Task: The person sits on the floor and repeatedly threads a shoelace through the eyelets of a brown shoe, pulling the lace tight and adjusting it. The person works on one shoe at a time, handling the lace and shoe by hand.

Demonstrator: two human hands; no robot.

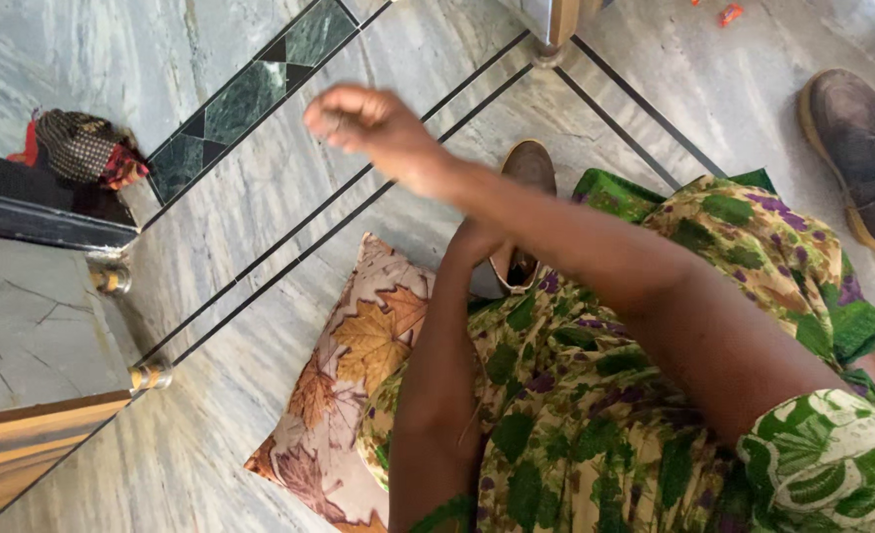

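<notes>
The left hand (477,242) is mostly hidden behind the right forearm. The right hand (363,118) is blurred, its pinched fingers unreadable. The second shoe (864,158) is cropped at the edge.

Person's in a loose floral dress (596,415), green leaves w/ purple and tan blotches on a yellowish ground. Short sleeve (833,464) at the right shoulder, white w/ green leaf print, green trim. Both forearms bare, no watch or bangles seen. Right hand (368,123) blurred; rings can't be made out.
</notes>
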